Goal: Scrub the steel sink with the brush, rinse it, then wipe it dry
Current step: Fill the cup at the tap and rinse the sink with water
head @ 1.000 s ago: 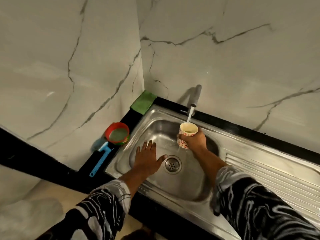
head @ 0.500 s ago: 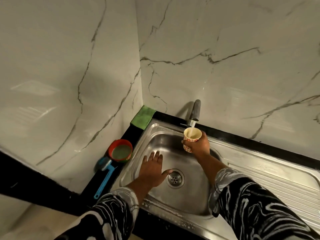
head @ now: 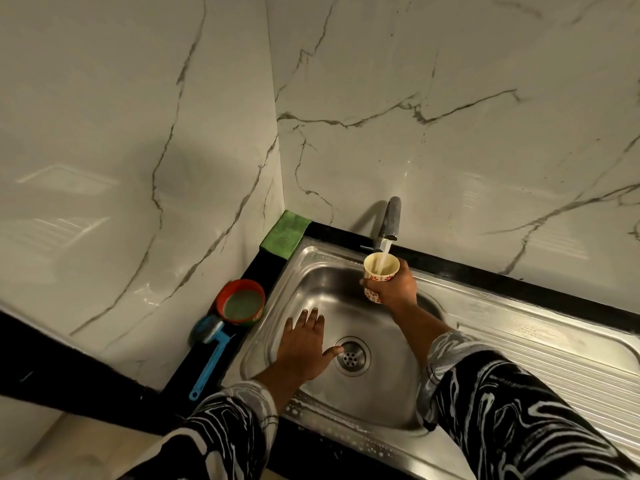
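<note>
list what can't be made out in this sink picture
All head view.
- Cup: water level, blurred by the stream; lower part hidden by the right hand.
- Sink: near right corner hidden by the right sleeve; draining board cut off by the right edge.
- Brush: bristles, blurred against the dark counter.
- Left hand: pressing or hovering, palm faces down.

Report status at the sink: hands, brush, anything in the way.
Left hand flat, fingers spread, in sink. Right hand grips cup under running tap. Brush idle on counter, left of sink, beside red bowl.
</note>
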